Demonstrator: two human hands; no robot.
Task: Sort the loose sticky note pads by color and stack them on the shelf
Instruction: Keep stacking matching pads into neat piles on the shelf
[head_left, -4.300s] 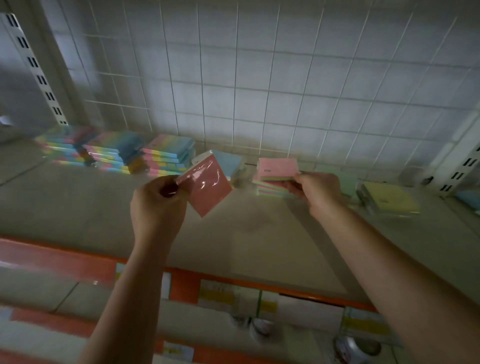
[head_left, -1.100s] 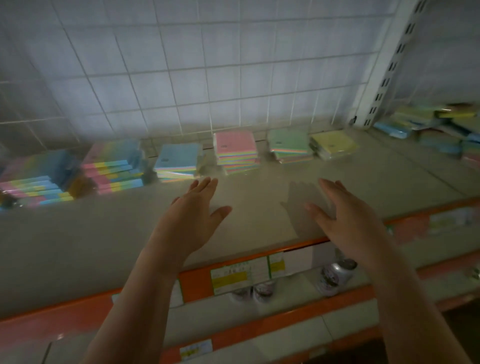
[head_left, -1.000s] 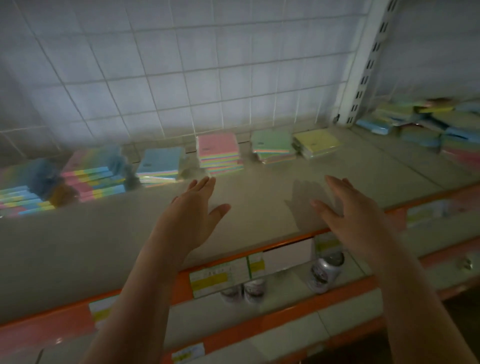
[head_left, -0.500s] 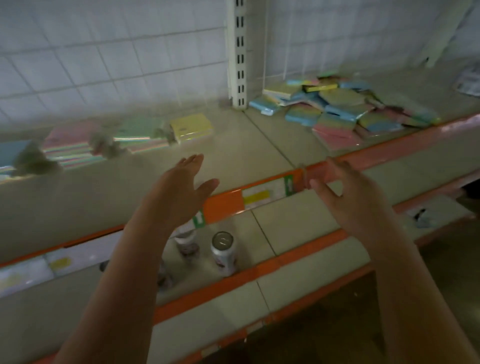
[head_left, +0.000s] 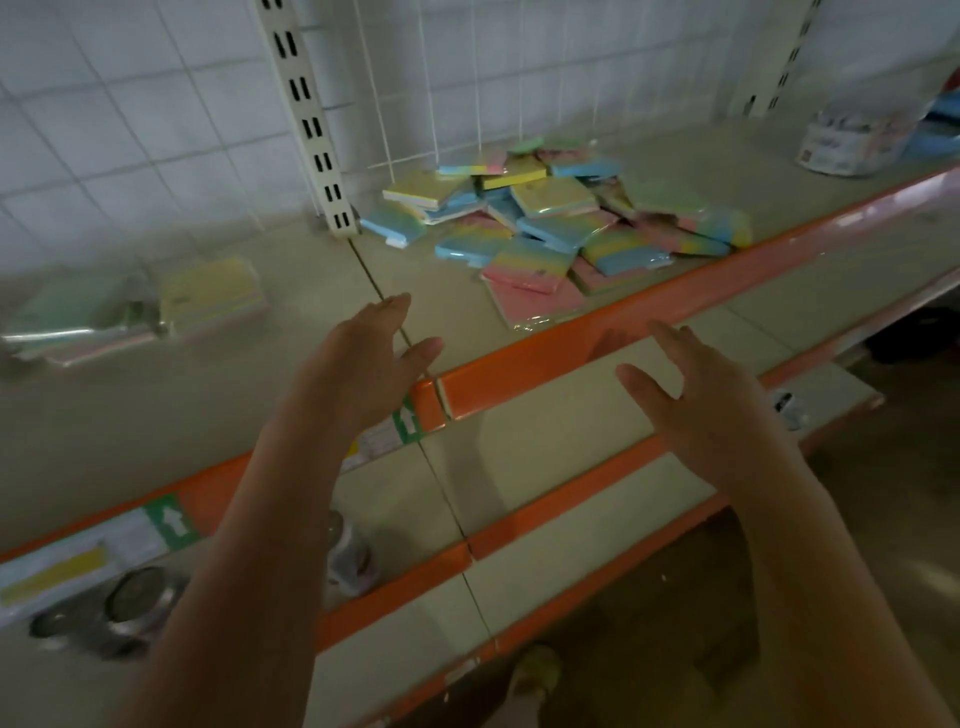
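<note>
1. Your left hand (head_left: 363, 358) sits at centre frame, above the front edge of the shelf (head_left: 291, 322); its fingers are straight and close together, the thumb angled out to the right, and the grip holds nothing.
2. Your right hand (head_left: 696, 405) is at right of centre, over the lower shelf level, palm turned inward, fingers extended and loosely spread, thumb apart; it too holds nothing.
3. The loose sticky note pads (head_left: 550, 228) lie in a jumbled heap in the upper middle of the frame, on the shelf section right of the slotted metal upright (head_left: 311, 119). They are flat square blocks in glossy clear wrap, in pastel blue, pink, yellow and green; several show rainbow-banded edges. They overlap and tilt against each other, and the nearest pink pad reaches almost to the shelf lip.
4. At the left edge of the frame, blurred, two sorted stacks stand side by side: a yellow-topped stack (head_left: 210, 291) and, just left of it, a green-topped stack (head_left: 67, 317).
5. The shelf surface is smooth, matte beige, with a glossy orange front strip (head_left: 597, 332) carrying paper price labels (head_left: 78, 561) at lower left.
6. Behind the shelf is a white wire grid over a pale back panel.
7. A round printed tub (head_left: 841, 140) stands on the shelf at the upper right.
8. Metal cans (head_left: 135, 603) sit on the lower shelf at bottom left, partly hidden by your left forearm.
</note>
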